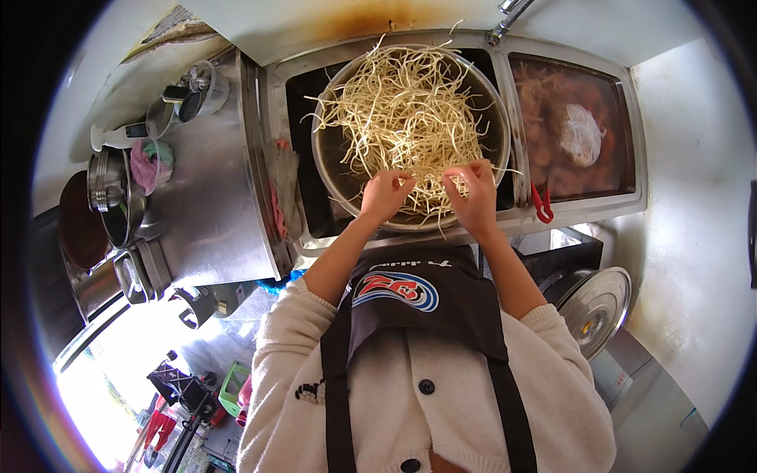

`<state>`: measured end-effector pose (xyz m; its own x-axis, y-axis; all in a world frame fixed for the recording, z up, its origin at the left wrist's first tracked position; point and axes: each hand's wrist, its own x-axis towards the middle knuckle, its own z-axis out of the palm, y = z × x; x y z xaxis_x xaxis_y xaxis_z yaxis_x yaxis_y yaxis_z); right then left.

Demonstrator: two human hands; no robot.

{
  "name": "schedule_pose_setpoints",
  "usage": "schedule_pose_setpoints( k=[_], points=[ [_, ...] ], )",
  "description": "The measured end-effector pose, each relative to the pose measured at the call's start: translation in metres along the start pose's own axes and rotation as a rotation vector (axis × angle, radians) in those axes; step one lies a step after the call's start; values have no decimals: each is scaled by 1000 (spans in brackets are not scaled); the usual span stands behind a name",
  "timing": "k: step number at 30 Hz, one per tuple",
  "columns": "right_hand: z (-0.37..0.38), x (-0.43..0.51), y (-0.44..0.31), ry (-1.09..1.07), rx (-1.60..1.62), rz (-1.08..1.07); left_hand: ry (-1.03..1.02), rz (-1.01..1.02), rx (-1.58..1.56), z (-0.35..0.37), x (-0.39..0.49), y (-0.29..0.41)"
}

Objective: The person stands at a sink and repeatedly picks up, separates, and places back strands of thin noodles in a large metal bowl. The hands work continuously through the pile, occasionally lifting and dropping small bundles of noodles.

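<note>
A wide metal basin (pixel 502 118) sits over the left sink bowl, heaped with long, thin, pale roots or stems (pixel 408 112). Several strands hang over its rim. Both hands are above the near side of the heap, a short gap apart. My left hand (pixel 385 194) has its fingers curled, thumb close to the forefinger. Facing it, my right hand (pixel 475 198) is bent the same way, with pale strands visible behind its fingers. Whether either pinches a strand is too fine to make out.
The right sink bowl (pixel 618 148) holds cloudy water with pinkish food and a white plastic bag (pixel 582 136). Red-handled tongs (pixel 542 204) lean on its near edge. A tap (pixel 500 32) is behind. Left are a rag (pixel 282 189), a steel counter (pixel 207 177) and pots (pixel 112 177).
</note>
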<state>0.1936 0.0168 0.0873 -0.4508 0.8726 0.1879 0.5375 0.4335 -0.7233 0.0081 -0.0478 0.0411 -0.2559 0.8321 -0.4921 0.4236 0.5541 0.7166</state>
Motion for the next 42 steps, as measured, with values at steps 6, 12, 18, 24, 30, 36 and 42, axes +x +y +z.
schedule_pose_setpoints(
  k=[6,12,18,24,30,36,42],
  points=[
    [27,-3,1,-186,-224,-85,-7,19,7,12,11,-2],
    [47,1,11,-99,-248,-231,-274,-168,-411,4,11,-10],
    [20,-5,13,-153,-186,19,-205,102,4,-16,-3,-22],
    [-11,-17,13,-95,141,448,-34,59,-130,-38,-16,-27],
    [-3,-26,-12,-368,773,722,-177,360,-239,-19,-29,7],
    [6,-36,-14,-384,345,378,-201,502,27,-12,-38,5],
    [30,-34,-10,-202,160,401,-234,460,-37,-9,-42,3]
  ],
)
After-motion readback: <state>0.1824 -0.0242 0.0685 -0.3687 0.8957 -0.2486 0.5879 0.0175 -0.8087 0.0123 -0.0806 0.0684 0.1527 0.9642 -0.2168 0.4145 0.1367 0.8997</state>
